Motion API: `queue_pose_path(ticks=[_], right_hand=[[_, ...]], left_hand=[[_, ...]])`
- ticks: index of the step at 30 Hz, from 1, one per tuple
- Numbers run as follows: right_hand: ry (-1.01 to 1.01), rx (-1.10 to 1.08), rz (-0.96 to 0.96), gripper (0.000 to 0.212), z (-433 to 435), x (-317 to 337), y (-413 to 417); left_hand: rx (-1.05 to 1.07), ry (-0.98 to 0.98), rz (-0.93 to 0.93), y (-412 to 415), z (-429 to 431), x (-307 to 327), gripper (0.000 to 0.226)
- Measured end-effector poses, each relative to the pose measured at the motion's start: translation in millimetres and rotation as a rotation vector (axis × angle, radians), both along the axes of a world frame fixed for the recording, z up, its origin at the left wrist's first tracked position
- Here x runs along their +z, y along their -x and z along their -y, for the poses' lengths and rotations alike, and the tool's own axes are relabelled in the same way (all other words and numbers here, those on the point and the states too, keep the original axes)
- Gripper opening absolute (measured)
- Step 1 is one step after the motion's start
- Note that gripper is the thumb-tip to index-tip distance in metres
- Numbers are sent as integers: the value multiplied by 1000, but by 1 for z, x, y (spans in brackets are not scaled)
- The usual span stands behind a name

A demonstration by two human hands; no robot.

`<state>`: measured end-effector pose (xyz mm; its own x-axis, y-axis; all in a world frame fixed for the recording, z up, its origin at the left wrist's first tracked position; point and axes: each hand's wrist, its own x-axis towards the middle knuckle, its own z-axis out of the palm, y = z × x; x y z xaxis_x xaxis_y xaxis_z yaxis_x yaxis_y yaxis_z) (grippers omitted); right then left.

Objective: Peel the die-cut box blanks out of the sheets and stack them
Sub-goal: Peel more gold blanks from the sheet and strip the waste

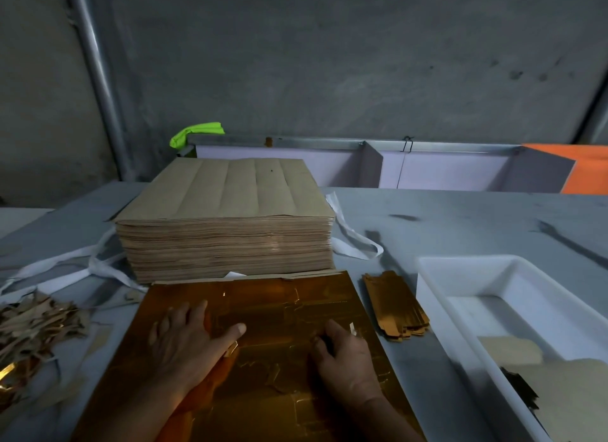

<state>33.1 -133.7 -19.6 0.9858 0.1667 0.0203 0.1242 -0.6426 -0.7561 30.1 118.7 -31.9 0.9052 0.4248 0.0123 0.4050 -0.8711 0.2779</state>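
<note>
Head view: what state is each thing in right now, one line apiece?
gold sheet: lying flat, some cut tabs lifted
left hand: pressed flat on sheet, fingers spread
right hand: fingers curled on sheet, grip unclear
brown sheet stack: tall, squared
gold blanks: short stack beside tray
white tray: holds few pieces

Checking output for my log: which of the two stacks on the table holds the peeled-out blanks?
The low gold stack between the gold sheet and white tray: narrow, notched pieces. The tall brown stack is whole sheets.
</note>
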Motion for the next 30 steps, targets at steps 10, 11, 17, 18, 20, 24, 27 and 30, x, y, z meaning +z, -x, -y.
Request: queue_pose_path(ticks=[10,11,17,18,20,24,27,30], right_hand=[[-19,18,12,18,1,1,2],[-14,20,16,19,1,1,2],[-10,21,43,18,2,1,2],[-11,19,46,16,2,1,2],[-22,15,47,14,2,1,3],[-6,21,58,19,1,2,3],[2,20,57,19,1,1,2],[-10,12,57,19,1,1,2]], left_hand=[[-11,-50,-48,-2,0,-3,106],[-12,-51,-47,-1,1,-3,104],[-26,-68,-17,2,3,0,87],[-31,-60,-7,3,3,0,84],[-47,-41,24,4,2,0,78],[-104,-37,79,8,3,1,80],[-159,-41,98,9,5,2,91],[-177,-46,89,11,5,2,89]])
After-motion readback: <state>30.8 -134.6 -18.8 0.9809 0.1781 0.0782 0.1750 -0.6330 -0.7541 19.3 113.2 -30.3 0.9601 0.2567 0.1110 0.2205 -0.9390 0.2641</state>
